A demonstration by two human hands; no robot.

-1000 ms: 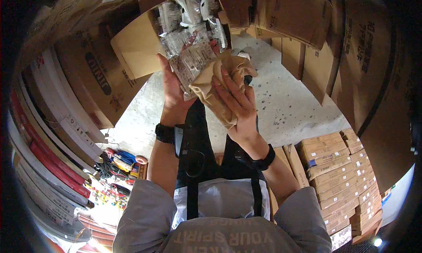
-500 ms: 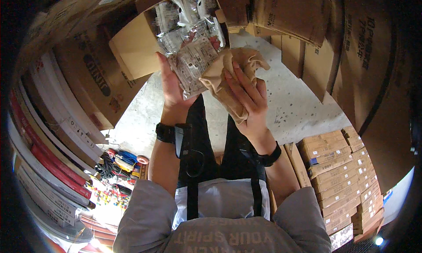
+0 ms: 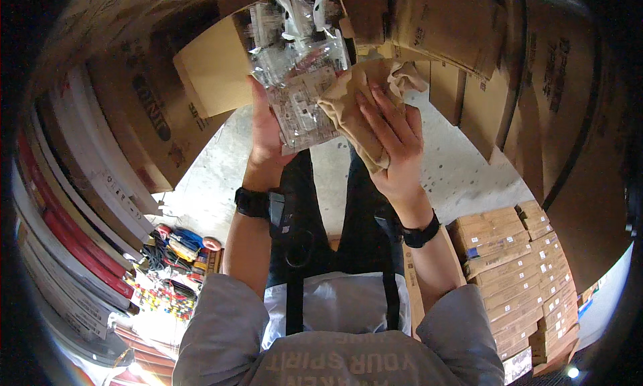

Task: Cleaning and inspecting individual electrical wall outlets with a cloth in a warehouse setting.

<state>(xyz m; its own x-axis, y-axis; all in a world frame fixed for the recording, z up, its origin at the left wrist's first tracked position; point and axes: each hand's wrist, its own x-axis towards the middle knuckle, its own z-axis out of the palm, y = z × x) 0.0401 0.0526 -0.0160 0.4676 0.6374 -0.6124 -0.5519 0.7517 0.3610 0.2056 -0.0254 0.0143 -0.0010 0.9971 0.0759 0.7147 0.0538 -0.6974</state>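
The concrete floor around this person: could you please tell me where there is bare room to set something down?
Bare concrete floor lies right of the right hand, bordered by leaning cardboard boxes and stacked cartons. A smaller patch lies beside the left hand. Lower left is crowded with cables and tools.

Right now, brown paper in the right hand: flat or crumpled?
Crumpled. The brown paper bunches in folds under the right hand.
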